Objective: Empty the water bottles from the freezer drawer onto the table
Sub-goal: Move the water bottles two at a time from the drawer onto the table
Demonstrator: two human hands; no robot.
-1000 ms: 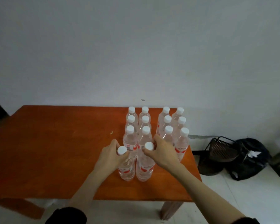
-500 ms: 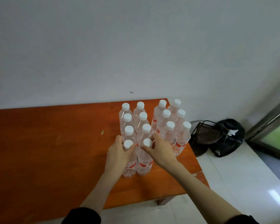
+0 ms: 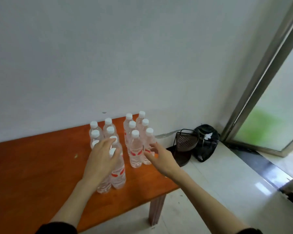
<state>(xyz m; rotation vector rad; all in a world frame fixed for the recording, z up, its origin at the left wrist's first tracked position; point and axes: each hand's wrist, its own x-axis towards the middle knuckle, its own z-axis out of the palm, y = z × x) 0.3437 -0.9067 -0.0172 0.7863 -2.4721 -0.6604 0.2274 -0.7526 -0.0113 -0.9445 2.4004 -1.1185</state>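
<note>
Several clear water bottles (image 3: 135, 147) with white caps and red labels stand upright in two double rows on the orange wooden table (image 3: 32, 166), near its right end. My left hand (image 3: 102, 159) hovers with spread fingers over the front bottles of the left row, partly hiding them; whether it touches them I cannot tell. My right hand (image 3: 161, 156) is open, fingers apart, just right of the right row and holding nothing. The freezer drawer is out of view.
A white wall runs behind the table. On the tiled floor to the right stand a dark dustpan (image 3: 184, 146) and a black bag (image 3: 206, 142). A metal-framed glass door (image 3: 267, 92) is at the far right. A table leg (image 3: 156, 210) shows below the front right corner.
Both hands have let go of the two front bottles. My right hand has moved right, away from them. The camera has turned right, bringing the door into view.
</note>
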